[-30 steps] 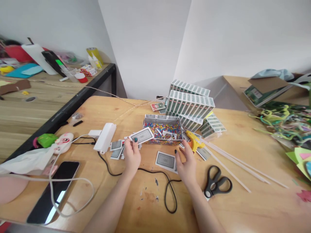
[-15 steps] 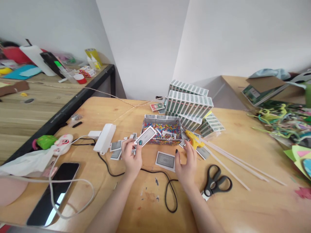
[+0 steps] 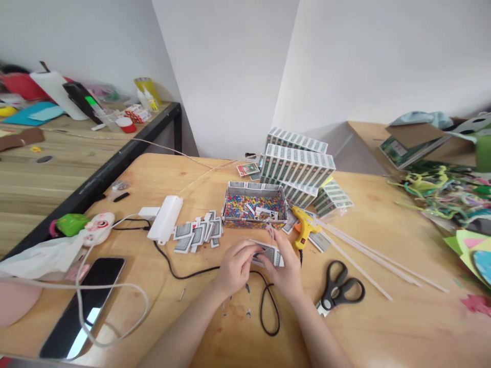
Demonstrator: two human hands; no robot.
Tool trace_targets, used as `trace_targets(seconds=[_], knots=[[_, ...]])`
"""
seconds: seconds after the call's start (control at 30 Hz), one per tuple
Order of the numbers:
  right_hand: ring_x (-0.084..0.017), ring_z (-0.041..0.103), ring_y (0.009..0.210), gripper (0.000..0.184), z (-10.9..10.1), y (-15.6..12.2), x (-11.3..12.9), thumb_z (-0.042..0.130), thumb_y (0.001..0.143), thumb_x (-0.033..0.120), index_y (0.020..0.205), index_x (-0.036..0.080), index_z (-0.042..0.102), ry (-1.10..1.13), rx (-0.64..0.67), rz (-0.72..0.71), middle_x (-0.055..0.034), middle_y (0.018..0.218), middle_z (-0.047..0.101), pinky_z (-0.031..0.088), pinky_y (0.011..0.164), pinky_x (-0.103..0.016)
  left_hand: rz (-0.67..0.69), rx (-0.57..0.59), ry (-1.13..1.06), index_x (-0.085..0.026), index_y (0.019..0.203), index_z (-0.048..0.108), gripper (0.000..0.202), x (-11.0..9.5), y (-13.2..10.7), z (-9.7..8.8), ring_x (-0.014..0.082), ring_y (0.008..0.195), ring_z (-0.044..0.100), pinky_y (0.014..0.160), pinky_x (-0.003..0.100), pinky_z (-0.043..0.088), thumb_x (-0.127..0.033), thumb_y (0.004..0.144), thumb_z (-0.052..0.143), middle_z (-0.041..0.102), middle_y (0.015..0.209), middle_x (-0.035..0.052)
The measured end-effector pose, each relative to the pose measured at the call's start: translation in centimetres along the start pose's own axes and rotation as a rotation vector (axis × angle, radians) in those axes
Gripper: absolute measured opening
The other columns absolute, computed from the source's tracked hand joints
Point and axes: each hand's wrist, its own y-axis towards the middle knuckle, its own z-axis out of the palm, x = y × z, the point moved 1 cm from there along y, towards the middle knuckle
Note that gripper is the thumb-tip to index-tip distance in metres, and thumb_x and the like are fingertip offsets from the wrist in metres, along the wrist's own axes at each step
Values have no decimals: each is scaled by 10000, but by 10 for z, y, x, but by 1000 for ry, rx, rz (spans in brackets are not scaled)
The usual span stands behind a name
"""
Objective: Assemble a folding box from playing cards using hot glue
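Both of my hands meet in front of a small open box [image 3: 254, 223] covered with playing cards and filled with colourful bits. My left hand [image 3: 237, 263] is closed on a playing card [image 3: 264, 251], gripping its left side. At the card's other side, the thumb and fingers of my right hand [image 3: 287, 265] are curled around it. Most of the held card is hidden by my fingers. Another card lies face down on the table just beneath, partly covered. A heap of cards [image 3: 197, 234] is spread left of the box.
A yellow glue gun [image 3: 305, 225] and clear glue sticks [image 3: 368, 253] lie right of the box, with black-handled scissors [image 3: 339, 291] nearer. Card packs [image 3: 301, 163] are stacked behind. At left are a white power adapter [image 3: 165, 220], a phone [image 3: 82, 306] and cables.
My left hand has brought the card right and down, away from the box front. My right hand has moved slightly left, and both hands now meet at the card.
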Motion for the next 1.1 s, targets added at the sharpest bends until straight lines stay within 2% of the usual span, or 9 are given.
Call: trace_targets(seconds=[0.1,0.2,0.27,0.37,0.47,0.63,0.83,0.97,1.1], knots=[[-262,630,1118,603,2,-3,0,616,824,225,1391,264,416,82,35,83,-105,1234,644,539,922,-446,-6,23,-2,-192,1031,630,279,0,1,-1,183,903,657,765,313,550,-88,898,407,694,947,86],[-253,636,1109,636,5,-7,-1,614,810,207,1403,238,387,188,18,168,-112,1233,641,553,901,-421,-12,36,-8,-192,1016,634,256,-1,3,-2,178,908,654,780,313,544,-87,903,430,698,940,79],[-245,640,1099,632,6,-8,-1,614,803,193,1393,239,392,233,-6,173,-104,1218,647,555,895,-411,-13,44,-22,-194,997,638,227,0,4,-3,169,911,653,788,304,541,-90,901,461,700,937,72],[-227,661,1035,510,5,-7,0,594,804,166,1294,258,487,231,18,144,-78,1146,671,553,879,-400,-10,52,-35,-195,976,640,183,0,4,-3,163,898,652,794,301,539,-107,896,500,700,932,65],[-215,671,962,439,4,-5,1,612,780,162,1199,248,511,250,5,193,-71,1075,672,560,828,-379,-19,46,-30,-198,979,636,162,1,4,-4,167,894,652,796,310,539,-127,894,518,698,931,63],[-208,670,884,418,3,-2,4,695,753,224,1096,238,456,413,-82,360,-67,1000,651,559,773,-372,-68,27,-22,-205,1059,605,213,-1,3,-7,188,927,644,788,323,539,-155,906,464,680,964,80],[-212,680,859,444,0,7,9,705,757,289,1125,249,460,615,-94,546,-66,1008,653,573,768,-379,-161,-6,-22,-210,1128,547,245,-2,4,-8,149,805,625,733,294,540,-172,892,491,613,1049,88],[-194,677,785,330,0,10,10,692,770,359,1022,235,519,665,-40,577,-35,889,679,582,721,-347,-178,27,8,-223,1148,541,258,1,3,-6,159,842,622,760,311,545,-205,891,521,595,1066,87],[-185,679,771,357,0,12,10,700,759,400,1021,239,520,685,-18,580,-26,892,685,588,691,-326,-129,24,17,-224,1144,563,275,3,2,-4,186,970,619,826,320,545,-208,870,580,604,1069,85]])
